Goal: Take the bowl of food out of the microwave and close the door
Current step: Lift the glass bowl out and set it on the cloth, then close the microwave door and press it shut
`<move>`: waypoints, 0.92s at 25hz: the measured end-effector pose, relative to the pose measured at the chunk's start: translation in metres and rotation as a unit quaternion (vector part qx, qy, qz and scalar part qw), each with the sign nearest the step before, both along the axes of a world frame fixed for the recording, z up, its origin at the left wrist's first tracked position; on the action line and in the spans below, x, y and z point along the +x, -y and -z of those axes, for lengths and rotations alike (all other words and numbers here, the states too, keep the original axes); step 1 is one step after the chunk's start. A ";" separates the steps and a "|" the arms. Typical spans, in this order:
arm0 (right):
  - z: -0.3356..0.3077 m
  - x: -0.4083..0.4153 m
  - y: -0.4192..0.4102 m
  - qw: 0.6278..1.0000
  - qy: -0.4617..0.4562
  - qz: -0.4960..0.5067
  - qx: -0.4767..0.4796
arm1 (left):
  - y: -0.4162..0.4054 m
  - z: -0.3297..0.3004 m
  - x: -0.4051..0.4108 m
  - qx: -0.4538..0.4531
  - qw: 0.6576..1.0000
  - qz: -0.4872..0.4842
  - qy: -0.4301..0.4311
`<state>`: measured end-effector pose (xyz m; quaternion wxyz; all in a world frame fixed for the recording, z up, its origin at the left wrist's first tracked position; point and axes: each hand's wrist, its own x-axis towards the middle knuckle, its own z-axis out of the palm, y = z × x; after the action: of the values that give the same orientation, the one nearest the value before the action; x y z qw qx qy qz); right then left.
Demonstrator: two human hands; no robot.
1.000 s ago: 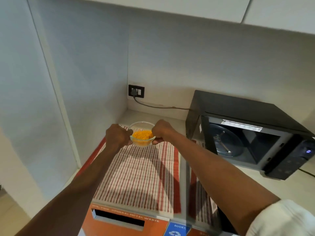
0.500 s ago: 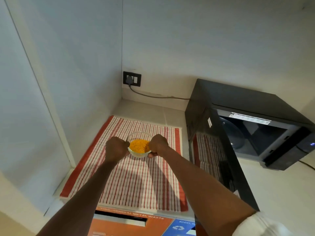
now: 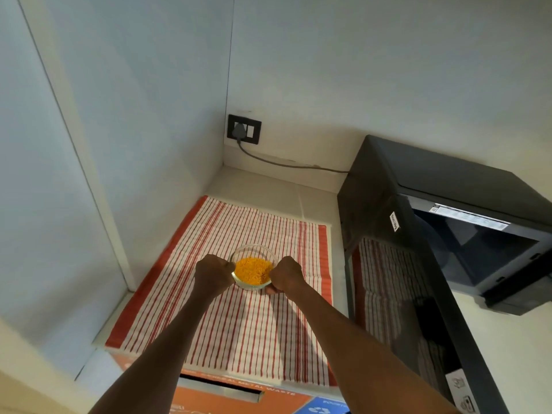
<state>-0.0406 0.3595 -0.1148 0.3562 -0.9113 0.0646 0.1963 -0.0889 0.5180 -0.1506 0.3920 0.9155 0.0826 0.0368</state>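
Head view looks down on a glass bowl (image 3: 253,268) of orange food, gripped between both hands over a red-striped cloth (image 3: 239,318). Left hand (image 3: 212,274) and right hand (image 3: 287,276) each curl tight against the rim, fingers closed on it. Whether the bowl touches the cloth, I cannot tell. To the right, the black microwave (image 3: 448,180) stands with its door (image 3: 412,309) swung open.

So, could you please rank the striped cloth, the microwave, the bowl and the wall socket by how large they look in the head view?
1. Cloth and microwave: alike, and the microwave's open door is near the camera and cut off, so unranked.
2. Bowl, held by both hands.
3. Socket, though it is farther away.
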 end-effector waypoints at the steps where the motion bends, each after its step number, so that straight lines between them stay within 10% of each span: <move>1: 0.001 0.000 0.000 1.000 0.001 -0.001 -0.003 | 0.002 -0.003 -0.002 -0.029 0.999 -0.010 -0.029; 10: -0.010 0.002 -0.001 0.999 -0.039 -0.007 -0.032 | 0.001 -0.008 -0.011 -0.101 0.994 0.001 -0.029; 23: -0.141 -0.006 0.022 0.928 0.230 -0.150 -0.253 | 0.041 -0.082 -0.020 -0.075 0.974 -0.142 0.157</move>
<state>-0.0467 0.3370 0.0259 0.0849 -0.9903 -0.1093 0.0097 -0.1086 0.4773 -0.0685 0.4585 0.8451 0.1521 0.2288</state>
